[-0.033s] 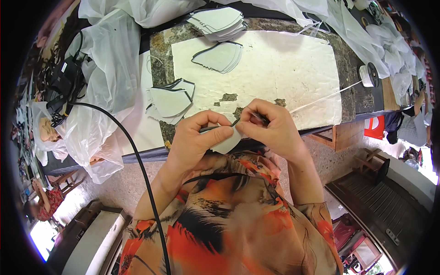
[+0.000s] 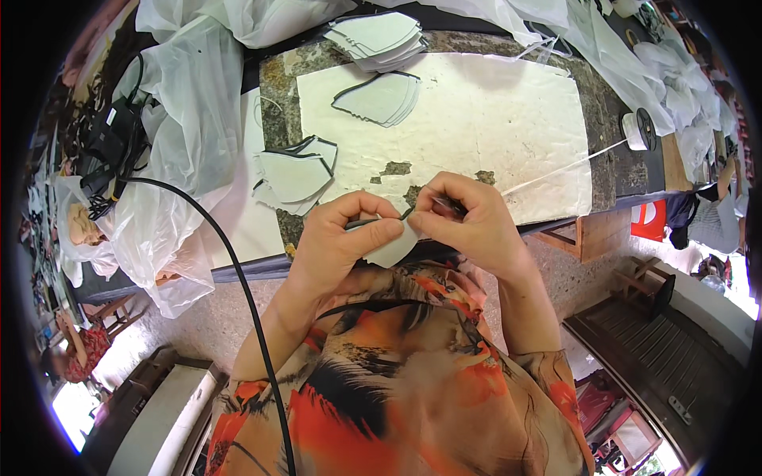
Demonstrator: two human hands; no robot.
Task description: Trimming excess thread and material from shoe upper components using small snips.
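Over the near edge of the table, my left hand (image 2: 340,238) pinches a small pale cut piece with a black edge (image 2: 392,251) between thumb and fingers. My right hand (image 2: 474,220) is closed at the same black edge, thumb and fingertips pressed together, close beside the left. Something dark shows in its curled fingers, too small to make out. From the spool (image 2: 637,130) at the right, a narrow white tape (image 2: 563,169) runs to behind my right hand; its end is hidden. Similar black-edged pieces (image 2: 295,178) lie in a pile left of my hands.
More black-edged pieces (image 2: 381,99) lie on the worn white sheet (image 2: 492,103), with a stack (image 2: 377,40) behind them. Clear plastic bags (image 2: 186,103) and a black device (image 2: 115,135) sit at the left. A black cable (image 2: 238,262) hangs past my left arm. A wooden stool (image 2: 587,238) stands right.
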